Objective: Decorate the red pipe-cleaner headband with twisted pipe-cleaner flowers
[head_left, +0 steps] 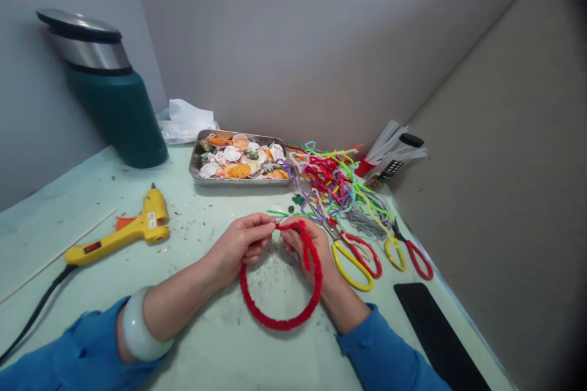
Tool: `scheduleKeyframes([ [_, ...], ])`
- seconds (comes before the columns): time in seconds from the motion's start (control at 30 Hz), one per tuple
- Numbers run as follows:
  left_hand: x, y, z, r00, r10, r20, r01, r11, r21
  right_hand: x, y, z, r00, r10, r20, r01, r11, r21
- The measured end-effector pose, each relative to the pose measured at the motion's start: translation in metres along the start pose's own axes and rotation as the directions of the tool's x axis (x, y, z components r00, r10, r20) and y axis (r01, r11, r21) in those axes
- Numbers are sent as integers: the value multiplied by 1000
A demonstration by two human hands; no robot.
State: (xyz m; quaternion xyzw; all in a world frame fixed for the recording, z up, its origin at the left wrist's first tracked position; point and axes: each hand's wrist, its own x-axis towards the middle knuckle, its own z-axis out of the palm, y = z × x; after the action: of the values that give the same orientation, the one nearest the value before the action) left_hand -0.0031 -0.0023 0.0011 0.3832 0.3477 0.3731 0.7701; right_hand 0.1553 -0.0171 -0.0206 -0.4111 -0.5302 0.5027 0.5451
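Note:
A fuzzy red pipe cleaner ring point(283, 322) hangs between my hands above the table, its lower curve toward me. At its upper left, my left hand point(243, 239) pinches the ring with thumb and forefinger. My right hand point(316, 244) grips the upper right of the ring, close to the left fingertips. A loose red length of pipe cleaner point(306, 247) dangles over the right hand. Whether the ring is fully joined between the fingertips I cannot tell. Just beyond the hands lie green pipe cleaner bits point(299, 200).
At left lie a yellow glue gun point(123, 235) and a thin stick point(59, 255); a green bottle point(117, 112) stands behind. A metal tray point(238, 182) holds shells. Rightward are tangled pipe cleaners point(328, 174), yellow-handled scissors point(351, 268), red-handled scissors point(419, 259) and a black phone-like slab point(435, 330).

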Motion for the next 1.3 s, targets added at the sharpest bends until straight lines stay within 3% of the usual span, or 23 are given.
scheduleKeyframes([
  [0.17, -2, 0, 1, 1000, -20, 7, 20, 1000, 17, 0, -1, 1, 999, -33, -18, 33, 999, -7],
  [0.47, -4, 2, 3, 1000, -16, 9, 15, 995, 95, -2, 2, 1, 965, -260, -23, 248, 943, -222],
  [0.63, -5, 4, 6, 999, -40, 11, 38, 991, 130, -3, 1, 5, 980, -181, -80, 167, 974, -155],
  [0.77, -6, 5, 10, 999, -32, -8, 33, 986, 164, -4, -2, 5, 990, -133, -53, 122, 976, -182],
  [1.0, -6, 3, 13, 1000, -5, -21, 10, 971, 238, -4, -4, 6, 992, -126, -25, 118, 969, -215],
  [1.17, -6, 4, 11, 1000, 11, 5, -11, 985, 174, -3, -3, 7, 996, -91, -24, 84, 974, -210],
  [1.3, -7, 5, 11, 1000, 20, -16, -16, 978, 206, -4, -8, 8, 990, -138, -18, 130, 961, -243],
])
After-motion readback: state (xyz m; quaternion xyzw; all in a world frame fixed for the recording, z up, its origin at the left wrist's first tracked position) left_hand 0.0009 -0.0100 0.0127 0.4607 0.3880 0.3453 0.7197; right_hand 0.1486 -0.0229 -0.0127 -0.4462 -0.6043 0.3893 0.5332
